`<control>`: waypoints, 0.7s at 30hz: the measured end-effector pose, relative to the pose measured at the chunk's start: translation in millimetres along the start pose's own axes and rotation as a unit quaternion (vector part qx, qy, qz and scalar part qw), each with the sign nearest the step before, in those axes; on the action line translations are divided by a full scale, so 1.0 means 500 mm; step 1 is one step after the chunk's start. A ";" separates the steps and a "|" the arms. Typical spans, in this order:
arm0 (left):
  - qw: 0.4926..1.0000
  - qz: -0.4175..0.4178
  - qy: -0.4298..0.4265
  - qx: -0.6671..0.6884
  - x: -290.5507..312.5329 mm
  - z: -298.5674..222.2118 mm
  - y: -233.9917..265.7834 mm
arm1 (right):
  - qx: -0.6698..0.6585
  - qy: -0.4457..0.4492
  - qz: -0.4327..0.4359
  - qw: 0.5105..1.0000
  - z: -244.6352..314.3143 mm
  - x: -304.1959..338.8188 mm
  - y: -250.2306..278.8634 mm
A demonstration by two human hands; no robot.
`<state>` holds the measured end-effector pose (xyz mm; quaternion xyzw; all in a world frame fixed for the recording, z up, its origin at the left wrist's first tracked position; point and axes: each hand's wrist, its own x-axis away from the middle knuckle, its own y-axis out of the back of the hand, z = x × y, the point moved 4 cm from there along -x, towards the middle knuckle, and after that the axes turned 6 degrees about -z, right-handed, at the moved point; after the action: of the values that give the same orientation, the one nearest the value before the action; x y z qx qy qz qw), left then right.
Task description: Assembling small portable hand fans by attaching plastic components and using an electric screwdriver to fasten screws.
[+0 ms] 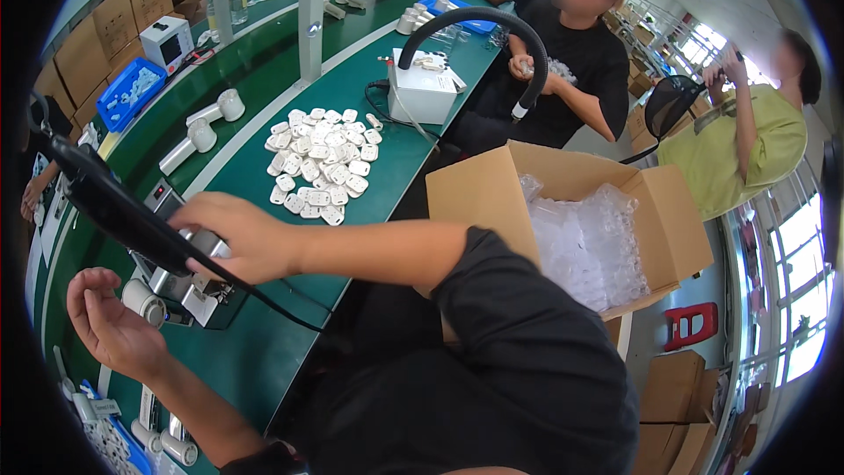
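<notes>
My right hand (239, 237) reaches over a silver metal bench fixture (211, 295), its fingers bent beside the lower end of a hanging black pen-shaped power tool (119, 202). The tool partly covers the fingertips, so what they grip is hidden. A black cable runs down across that hand. Palm up, my left hand (114, 330) is open with loosely curled fingers and nothing visible in it. Close to its fingertips, a white cylindrical housing (143, 302) sits at the fixture. Many white rounded-square plastic parts (321, 158) lie heaped on the green bench (378, 193).
Beside me on the right stands a cardboard box (475, 202) holding clear plastic bags. White housings (189, 142) lie on the dark green conveyor. A white box-shaped device (422, 92) bears a bent black hose (519, 26). Two co-workers are at the right, one beside a black mesh fan.
</notes>
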<state>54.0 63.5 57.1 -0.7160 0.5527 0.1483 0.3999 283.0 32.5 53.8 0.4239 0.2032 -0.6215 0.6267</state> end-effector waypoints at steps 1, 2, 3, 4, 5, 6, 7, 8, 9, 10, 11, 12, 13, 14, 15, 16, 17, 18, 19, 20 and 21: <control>1.000 0.008 0.005 0.016 0.006 0.004 0.004 | 0.049 0.031 0.001 0.998 -0.011 0.020 0.013; 0.999 0.014 0.008 0.030 0.011 0.006 0.008 | 0.065 0.060 0.009 0.996 -0.029 0.039 0.023; 0.998 0.044 -0.004 0.039 0.017 0.012 0.002 | 0.088 0.084 0.014 0.992 -0.045 0.062 0.040; 0.998 0.042 -0.003 0.041 0.015 0.020 -0.001 | 0.127 0.083 0.031 0.988 -0.066 0.084 0.060; 0.998 0.047 -0.002 0.037 0.014 0.021 -0.006 | 0.159 0.080 0.049 0.983 -0.081 0.102 0.077; 0.998 0.050 -0.004 0.031 0.011 0.016 -0.005 | 0.168 0.073 0.033 0.982 -0.099 0.113 0.088; 0.999 0.046 -0.018 0.017 0.009 0.011 0.006 | 0.176 0.066 0.019 0.982 -0.119 0.122 0.094; 0.999 0.046 -0.023 0.018 0.005 0.007 0.013 | 0.204 0.040 -0.004 0.978 -0.145 0.129 0.104; 0.998 0.045 -0.028 0.015 0.001 0.003 0.021 | 0.227 0.013 -0.026 0.973 -0.171 0.136 0.112; 0.998 0.046 -0.030 0.036 -0.005 0.002 0.027 | 0.215 -0.010 -0.065 0.974 -0.194 0.140 0.115; 0.998 0.024 -0.034 0.037 -0.006 -0.001 0.019 | 0.221 -0.052 -0.123 0.966 -0.217 0.152 0.124; 0.998 0.025 -0.044 0.029 -0.009 -0.003 0.017 | 0.244 -0.040 -0.152 0.957 -0.221 0.156 0.125; 0.998 0.018 -0.050 0.020 -0.009 -0.007 0.003 | 0.258 -0.026 -0.155 0.953 -0.232 0.168 0.128; 0.999 0.011 -0.049 0.004 -0.009 -0.010 0.004 | 0.259 -0.042 -0.154 0.952 -0.240 0.178 0.123; 0.999 0.010 -0.051 0.005 -0.009 -0.011 0.002 | 0.276 -0.023 -0.149 0.949 -0.247 0.184 0.118; 0.997 0.010 -0.064 -0.032 -0.011 -0.012 0.010 | 0.279 -0.012 -0.144 0.949 -0.245 0.183 0.111; 0.995 0.011 -0.077 -0.067 -0.013 -0.014 0.019 | 0.283 -0.001 -0.141 0.949 -0.242 0.181 0.103; 0.994 0.001 -0.071 -0.080 -0.018 -0.012 0.025 | 0.281 0.006 -0.126 0.951 -0.241 0.179 0.096; 0.994 -0.009 -0.066 -0.092 -0.023 -0.008 0.030 | 0.274 0.017 -0.110 0.955 -0.238 0.178 0.091; 0.994 -0.035 -0.043 -0.093 -0.027 0.001 0.037 | 0.269 0.029 -0.095 0.958 -0.233 0.177 0.089; 0.993 -0.039 -0.037 -0.105 -0.034 0.014 0.041 | 0.276 0.037 -0.080 0.957 -0.227 0.172 0.090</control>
<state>31.0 78.8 55.4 -0.7689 0.4904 0.2165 0.3484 369.0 63.4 -64.0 0.5857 0.0802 -0.6854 0.4251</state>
